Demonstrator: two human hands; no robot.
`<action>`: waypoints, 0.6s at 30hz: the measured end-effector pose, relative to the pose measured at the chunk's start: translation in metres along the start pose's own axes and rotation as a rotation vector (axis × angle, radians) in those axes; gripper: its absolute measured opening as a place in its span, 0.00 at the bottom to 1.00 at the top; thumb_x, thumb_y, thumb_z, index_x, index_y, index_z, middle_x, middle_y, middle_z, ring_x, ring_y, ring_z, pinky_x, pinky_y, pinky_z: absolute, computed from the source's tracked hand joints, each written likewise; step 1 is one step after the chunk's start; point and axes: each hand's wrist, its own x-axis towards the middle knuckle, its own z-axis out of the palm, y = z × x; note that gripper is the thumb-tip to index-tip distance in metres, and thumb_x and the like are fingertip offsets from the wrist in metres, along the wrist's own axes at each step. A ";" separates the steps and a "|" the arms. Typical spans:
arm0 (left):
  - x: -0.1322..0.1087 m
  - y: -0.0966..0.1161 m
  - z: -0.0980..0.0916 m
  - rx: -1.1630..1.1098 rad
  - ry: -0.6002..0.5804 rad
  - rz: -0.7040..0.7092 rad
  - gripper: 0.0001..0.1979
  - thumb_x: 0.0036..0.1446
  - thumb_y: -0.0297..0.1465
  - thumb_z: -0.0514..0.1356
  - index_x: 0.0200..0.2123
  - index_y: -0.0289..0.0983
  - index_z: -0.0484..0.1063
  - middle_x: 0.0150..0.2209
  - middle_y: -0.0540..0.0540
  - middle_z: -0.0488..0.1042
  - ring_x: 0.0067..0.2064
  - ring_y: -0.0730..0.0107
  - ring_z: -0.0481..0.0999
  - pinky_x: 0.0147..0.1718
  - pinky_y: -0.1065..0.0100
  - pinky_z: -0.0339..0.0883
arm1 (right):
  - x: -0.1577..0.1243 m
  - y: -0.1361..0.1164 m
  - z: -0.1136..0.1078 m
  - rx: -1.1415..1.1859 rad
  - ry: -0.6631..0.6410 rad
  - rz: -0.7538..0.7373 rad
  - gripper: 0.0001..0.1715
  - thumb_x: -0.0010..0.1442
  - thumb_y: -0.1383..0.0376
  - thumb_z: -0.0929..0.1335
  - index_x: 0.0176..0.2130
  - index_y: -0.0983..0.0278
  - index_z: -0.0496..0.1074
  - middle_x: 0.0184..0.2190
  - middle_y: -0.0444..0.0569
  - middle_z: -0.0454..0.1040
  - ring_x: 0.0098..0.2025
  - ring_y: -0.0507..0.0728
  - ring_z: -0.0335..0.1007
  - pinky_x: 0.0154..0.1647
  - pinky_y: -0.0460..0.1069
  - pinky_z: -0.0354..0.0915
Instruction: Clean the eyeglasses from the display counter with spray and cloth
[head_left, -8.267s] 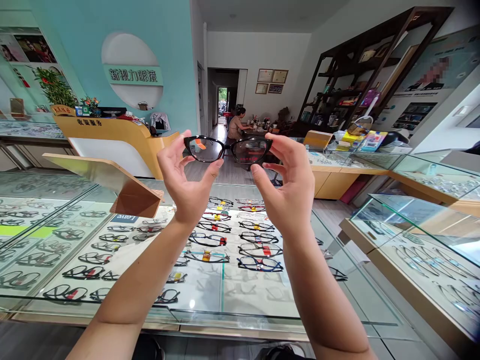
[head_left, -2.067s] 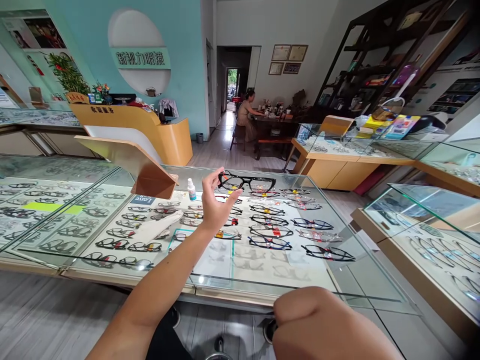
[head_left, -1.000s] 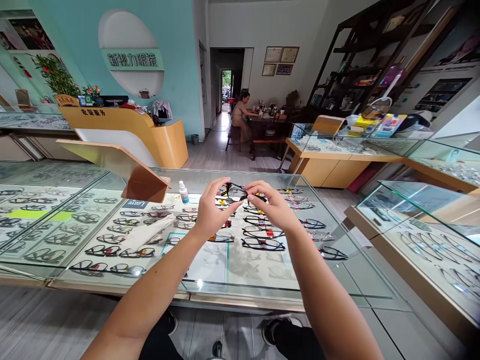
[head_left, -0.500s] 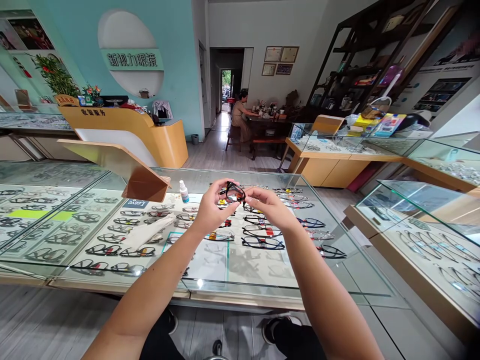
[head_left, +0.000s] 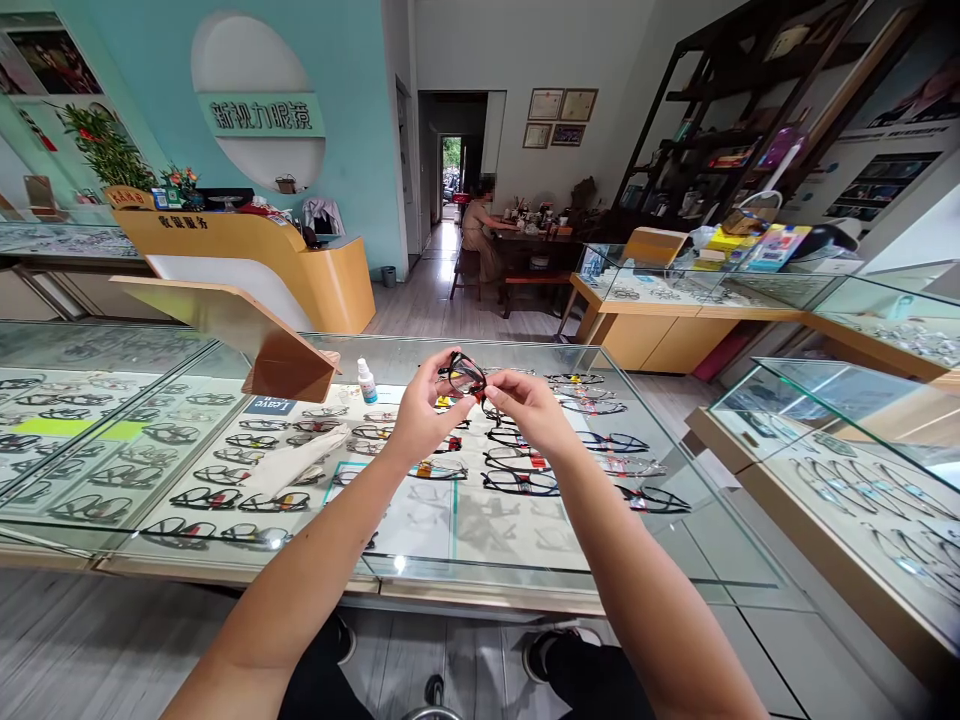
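Observation:
A pair of black-framed glasses (head_left: pixel 466 374) is held up over the glass display case (head_left: pixel 510 577). My left hand (head_left: pixel 429 408) grips it from the left, thumb beneath the frame. On the right side, the fingers of my right hand (head_left: pixel 529 402) are pinched on the frame. Rows of glasses lie inside the case below both hands. A small white spray bottle (head_left: pixel 367 382) stands on the case, left of my left hand. Nearer to me lies a pale cloth (head_left: pixel 298 465).
A wooden mirror stand (head_left: pixel 289 370) rises at the case's left. Another display case (head_left: pixel 847 480) is at the right. Beyond, a person (head_left: pixel 478 232) sits at a dark table. The yellow counter (head_left: pixel 337 285) stands behind on the left.
The glasses have tilted a little and moved slightly up and left between my hands. My right hand has shifted slightly left. The view has moved slightly.

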 end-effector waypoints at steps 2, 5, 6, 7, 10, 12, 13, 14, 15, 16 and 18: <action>-0.001 0.001 0.001 0.112 0.154 0.020 0.31 0.60 0.36 0.74 0.64 0.44 0.70 0.59 0.38 0.77 0.56 0.57 0.84 0.51 0.61 0.78 | 0.001 0.003 0.002 -0.024 0.099 -0.005 0.24 0.63 0.42 0.76 0.40 0.60 0.82 0.41 0.51 0.84 0.43 0.61 0.77 0.50 0.56 0.71; -0.002 0.006 0.002 0.288 0.312 0.006 0.12 0.64 0.38 0.70 0.47 0.40 0.79 0.39 0.47 0.76 0.40 0.67 0.77 0.41 0.66 0.71 | 0.000 0.006 0.010 -0.148 0.283 -0.082 0.18 0.65 0.48 0.75 0.40 0.60 0.82 0.47 0.54 0.86 0.50 0.64 0.81 0.58 0.60 0.71; -0.003 0.008 0.003 0.303 0.285 -0.023 0.09 0.65 0.39 0.69 0.41 0.40 0.80 0.33 0.49 0.73 0.35 0.69 0.72 0.37 0.66 0.68 | -0.001 0.006 0.014 -0.203 0.323 -0.129 0.15 0.66 0.50 0.75 0.40 0.59 0.82 0.48 0.55 0.86 0.52 0.65 0.81 0.60 0.61 0.71; -0.004 0.009 0.004 0.293 0.228 -0.059 0.11 0.67 0.41 0.68 0.38 0.39 0.81 0.29 0.50 0.70 0.32 0.70 0.68 0.34 0.66 0.65 | -0.002 0.006 0.018 -0.258 0.348 -0.180 0.13 0.67 0.52 0.74 0.41 0.59 0.82 0.49 0.55 0.86 0.54 0.65 0.81 0.62 0.62 0.72; -0.006 0.010 0.008 0.191 0.096 -0.198 0.16 0.65 0.46 0.69 0.39 0.38 0.84 0.25 0.51 0.68 0.28 0.70 0.63 0.28 0.66 0.57 | -0.008 0.006 0.031 -0.406 0.372 -0.296 0.10 0.71 0.57 0.71 0.46 0.58 0.83 0.52 0.56 0.86 0.57 0.66 0.82 0.62 0.63 0.74; -0.006 0.008 0.010 0.122 0.093 -0.277 0.20 0.61 0.49 0.71 0.40 0.38 0.85 0.24 0.52 0.66 0.27 0.71 0.60 0.27 0.67 0.54 | -0.012 0.006 0.038 -0.494 0.373 -0.342 0.12 0.73 0.59 0.69 0.50 0.57 0.82 0.56 0.57 0.85 0.59 0.67 0.82 0.64 0.65 0.74; -0.005 0.006 0.010 0.093 0.110 -0.301 0.21 0.59 0.50 0.73 0.40 0.37 0.85 0.23 0.53 0.65 0.26 0.71 0.59 0.26 0.67 0.53 | -0.014 0.007 0.041 -0.530 0.367 -0.359 0.13 0.73 0.60 0.69 0.52 0.57 0.82 0.59 0.58 0.84 0.61 0.67 0.81 0.65 0.66 0.73; -0.004 0.004 0.009 0.072 0.135 -0.313 0.22 0.56 0.51 0.74 0.40 0.37 0.86 0.23 0.54 0.63 0.26 0.72 0.59 0.26 0.67 0.53 | -0.015 0.007 0.043 -0.559 0.351 -0.372 0.14 0.73 0.60 0.68 0.53 0.57 0.82 0.60 0.58 0.84 0.63 0.68 0.81 0.66 0.67 0.73; -0.002 0.002 0.008 0.058 0.165 -0.317 0.22 0.54 0.51 0.75 0.39 0.37 0.86 0.22 0.54 0.62 0.26 0.72 0.58 0.26 0.68 0.53 | -0.017 0.006 0.045 -0.578 0.330 -0.380 0.15 0.74 0.60 0.68 0.54 0.57 0.81 0.61 0.58 0.83 0.64 0.68 0.80 0.67 0.67 0.72; -0.001 0.001 0.006 0.047 0.195 -0.319 0.23 0.53 0.51 0.76 0.39 0.37 0.86 0.22 0.55 0.62 0.26 0.72 0.58 0.27 0.68 0.54 | -0.018 0.005 0.047 -0.581 0.304 -0.383 0.15 0.74 0.60 0.67 0.55 0.57 0.81 0.62 0.57 0.83 0.65 0.68 0.79 0.68 0.67 0.72; 0.002 -0.002 0.003 0.028 0.232 -0.329 0.23 0.52 0.51 0.76 0.37 0.37 0.86 0.21 0.54 0.62 0.26 0.72 0.60 0.27 0.68 0.56 | -0.020 0.003 0.049 -0.528 0.278 -0.365 0.15 0.75 0.59 0.67 0.54 0.56 0.80 0.62 0.57 0.83 0.66 0.68 0.78 0.67 0.66 0.72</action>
